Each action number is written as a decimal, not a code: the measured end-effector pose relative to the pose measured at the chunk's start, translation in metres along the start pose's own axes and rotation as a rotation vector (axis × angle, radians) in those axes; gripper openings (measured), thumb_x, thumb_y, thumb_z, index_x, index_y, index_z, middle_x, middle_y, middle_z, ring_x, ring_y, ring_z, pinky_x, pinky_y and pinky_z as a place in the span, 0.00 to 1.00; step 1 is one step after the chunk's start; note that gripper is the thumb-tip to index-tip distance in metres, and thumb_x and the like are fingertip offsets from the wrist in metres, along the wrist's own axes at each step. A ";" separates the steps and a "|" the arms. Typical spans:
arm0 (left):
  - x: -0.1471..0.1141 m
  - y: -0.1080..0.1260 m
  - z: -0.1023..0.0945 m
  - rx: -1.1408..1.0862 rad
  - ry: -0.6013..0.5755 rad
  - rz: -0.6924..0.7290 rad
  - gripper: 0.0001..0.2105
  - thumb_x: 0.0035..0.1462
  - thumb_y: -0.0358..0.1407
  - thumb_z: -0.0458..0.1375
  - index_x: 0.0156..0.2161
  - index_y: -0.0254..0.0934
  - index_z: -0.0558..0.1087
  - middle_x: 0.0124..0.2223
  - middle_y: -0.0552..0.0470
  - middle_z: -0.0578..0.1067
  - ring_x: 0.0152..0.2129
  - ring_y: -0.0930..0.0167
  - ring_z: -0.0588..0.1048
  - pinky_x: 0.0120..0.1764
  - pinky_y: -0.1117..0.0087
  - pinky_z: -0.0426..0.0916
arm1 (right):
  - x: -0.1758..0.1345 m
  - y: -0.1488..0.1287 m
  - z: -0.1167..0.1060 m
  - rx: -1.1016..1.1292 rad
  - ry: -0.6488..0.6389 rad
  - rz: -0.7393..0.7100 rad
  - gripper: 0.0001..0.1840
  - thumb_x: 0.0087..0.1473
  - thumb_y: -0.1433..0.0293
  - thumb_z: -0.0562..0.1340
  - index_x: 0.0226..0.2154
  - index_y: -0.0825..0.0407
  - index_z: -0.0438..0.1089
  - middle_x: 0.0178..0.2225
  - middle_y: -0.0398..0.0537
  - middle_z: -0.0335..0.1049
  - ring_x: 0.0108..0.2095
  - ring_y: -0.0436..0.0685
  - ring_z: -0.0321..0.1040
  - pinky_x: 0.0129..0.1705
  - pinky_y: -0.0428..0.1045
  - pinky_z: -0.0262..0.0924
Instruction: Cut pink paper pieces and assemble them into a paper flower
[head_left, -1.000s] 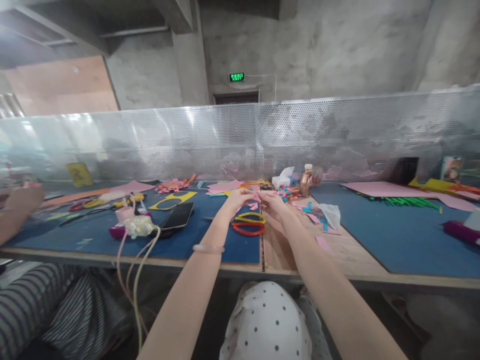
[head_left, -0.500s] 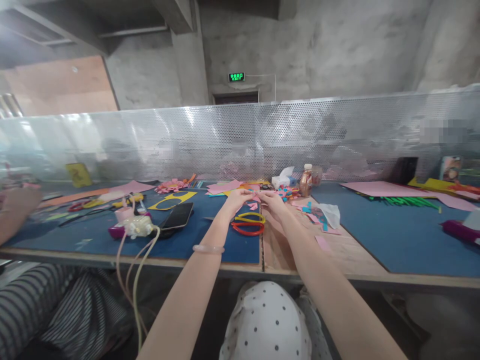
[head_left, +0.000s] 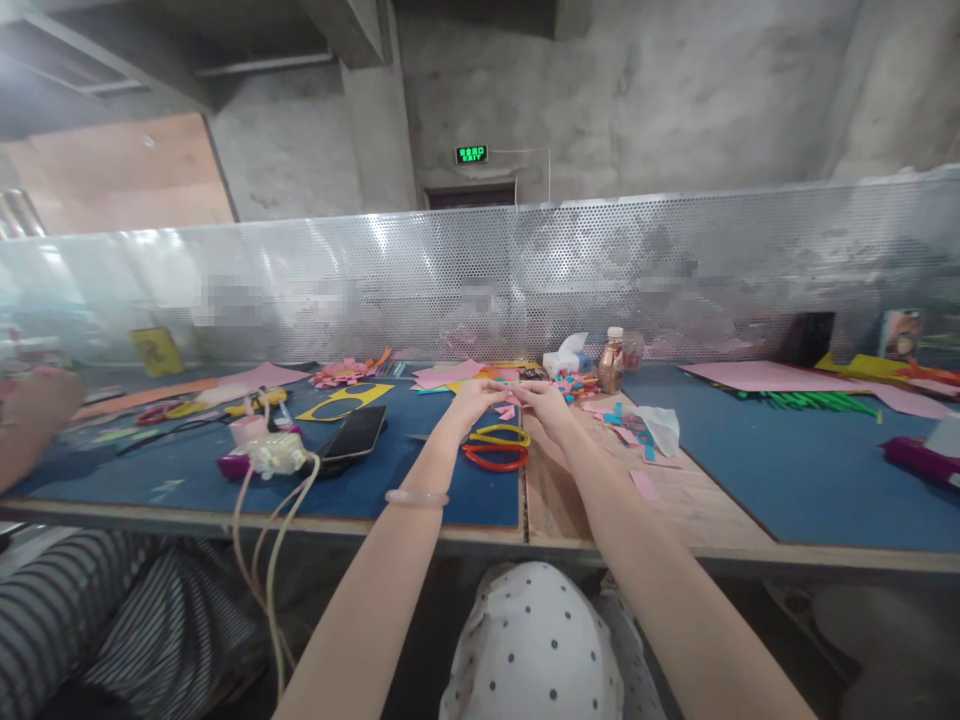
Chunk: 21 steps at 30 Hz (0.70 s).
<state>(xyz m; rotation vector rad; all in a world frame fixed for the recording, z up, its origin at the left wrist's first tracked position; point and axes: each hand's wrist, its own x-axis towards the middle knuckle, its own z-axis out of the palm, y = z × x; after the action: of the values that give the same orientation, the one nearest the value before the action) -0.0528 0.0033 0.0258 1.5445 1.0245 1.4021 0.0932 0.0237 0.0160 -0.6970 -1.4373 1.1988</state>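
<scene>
My left hand (head_left: 475, 402) and my right hand (head_left: 541, 402) meet over the table, fingertips closed together on a small piece of pink paper (head_left: 507, 412). The fingers hide most of it, so its full shape cannot be made out. Just below my hands lie scissors with one yellow and one red handle (head_left: 496, 457); their blade runs under my left wrist. Beyond my right hand sits a small heap of pink, blue and red paper pieces (head_left: 574, 385).
Left are a black phone (head_left: 356, 438), a power strip with plugs (head_left: 277, 452), cables hanging off the edge, and cut yellow paper (head_left: 345, 401). A brown bottle (head_left: 611, 362) and crumpled tissue (head_left: 660, 430) stand right. Another person's hand (head_left: 45, 400) is far left.
Almost nothing differs. Both my hands stay in the same place with the pink paper between the fingertips, and the view has shifted very slightly.
</scene>
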 end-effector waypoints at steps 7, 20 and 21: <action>-0.007 0.011 0.003 0.007 0.040 -0.077 0.13 0.37 0.36 0.64 0.31 0.31 0.73 0.31 0.47 0.76 0.29 0.70 0.73 0.34 0.69 0.65 | -0.004 -0.001 0.000 0.095 -0.026 0.037 0.15 0.37 0.59 0.67 0.22 0.54 0.69 0.19 0.43 0.66 0.21 0.47 0.62 0.24 0.44 0.57; -0.011 0.019 0.007 -0.016 0.052 -0.104 0.08 0.40 0.34 0.62 0.29 0.33 0.72 0.30 0.47 0.76 0.31 0.68 0.74 0.37 0.67 0.66 | -0.001 0.000 0.000 0.005 0.013 0.011 0.13 0.34 0.62 0.67 0.24 0.55 0.72 0.21 0.41 0.67 0.22 0.47 0.62 0.26 0.44 0.58; -0.012 0.020 0.007 -0.025 0.050 -0.113 0.07 0.40 0.33 0.61 0.29 0.33 0.72 0.31 0.47 0.76 0.31 0.68 0.74 0.37 0.67 0.66 | 0.000 0.001 0.000 -0.017 0.023 0.001 0.13 0.35 0.62 0.67 0.23 0.55 0.72 0.21 0.41 0.67 0.22 0.47 0.61 0.26 0.44 0.57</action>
<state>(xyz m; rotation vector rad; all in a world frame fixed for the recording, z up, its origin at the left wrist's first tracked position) -0.0457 -0.0147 0.0396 1.4172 1.1028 1.3762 0.0931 0.0242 0.0154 -0.7209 -1.4292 1.1770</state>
